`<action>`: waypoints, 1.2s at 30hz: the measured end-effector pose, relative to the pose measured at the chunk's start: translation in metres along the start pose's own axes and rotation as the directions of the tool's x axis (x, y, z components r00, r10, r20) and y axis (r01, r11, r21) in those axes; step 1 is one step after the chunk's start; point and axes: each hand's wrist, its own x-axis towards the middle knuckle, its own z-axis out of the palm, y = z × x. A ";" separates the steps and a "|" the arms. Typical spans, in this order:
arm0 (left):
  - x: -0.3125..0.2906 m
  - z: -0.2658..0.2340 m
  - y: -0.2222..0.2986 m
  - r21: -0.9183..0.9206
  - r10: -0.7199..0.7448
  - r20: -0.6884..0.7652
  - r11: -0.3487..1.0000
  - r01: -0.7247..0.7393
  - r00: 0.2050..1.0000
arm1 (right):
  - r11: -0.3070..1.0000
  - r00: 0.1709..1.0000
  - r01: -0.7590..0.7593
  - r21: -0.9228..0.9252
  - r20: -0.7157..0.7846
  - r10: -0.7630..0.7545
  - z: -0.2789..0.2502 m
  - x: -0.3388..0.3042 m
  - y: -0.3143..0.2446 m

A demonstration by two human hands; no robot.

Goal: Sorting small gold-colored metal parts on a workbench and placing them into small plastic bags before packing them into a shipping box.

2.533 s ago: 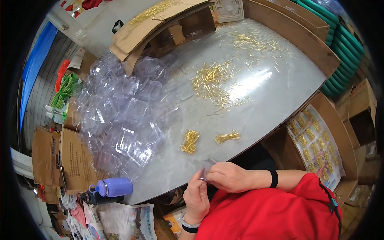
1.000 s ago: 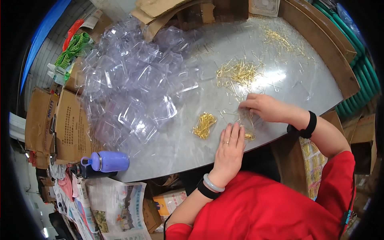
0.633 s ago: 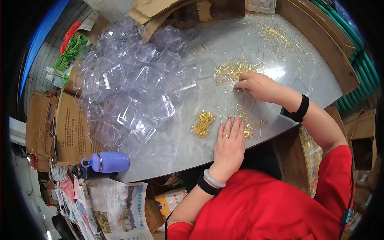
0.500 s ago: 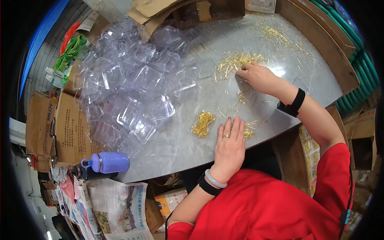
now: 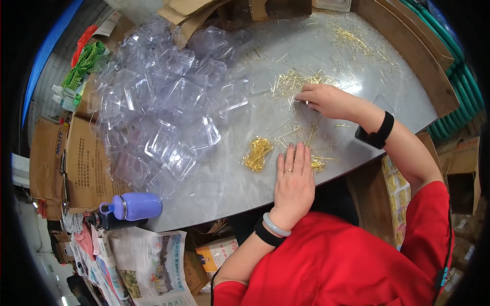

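My left hand [image 5: 295, 186] lies flat on the grey tabletop, its fingers stretched out. Thin gold wire hooks [image 5: 317, 164] lie beside and partly under its fingers. To its left sits a compact gold bundle of hooks [image 5: 257, 154]. My right hand [image 5: 326, 100] is at the near edge of a loose heap of gold hooks [image 5: 301, 81], fingers curled and pressed together. What its fingertips hold is too small to make out. A few scattered hooks [image 5: 310, 131] lie between the two hands.
A big heap of clear plastic boxes [image 5: 168, 102] covers the table's left side. A purple bottle [image 5: 138, 206] stands at the near left edge. More hooks [image 5: 352, 41] lie farther back. Cardboard walls [image 5: 408, 46] line the far right rim.
My right hand has moved slightly left and nearer along the heap's edge. More loose hooks now lie between my hands. The left hand stays flat in nearly the same place.
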 end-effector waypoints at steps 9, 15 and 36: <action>0.004 -0.002 0.000 0.011 0.029 -0.025 1.000 -0.029 0.999 | 0.856 0.903 -0.011 -0.518 -0.372 -0.214 0.006 0.005 0.023; 0.000 0.001 -0.001 0.055 0.002 -0.024 0.998 -0.001 1.000 | 0.970 0.987 0.091 -0.227 -0.109 -0.118 0.009 -0.020 -0.003; 0.000 0.007 -0.001 0.039 -0.017 -0.031 0.999 0.018 0.999 | 0.991 0.987 0.120 -0.057 0.112 -0.113 -0.008 0.010 -0.006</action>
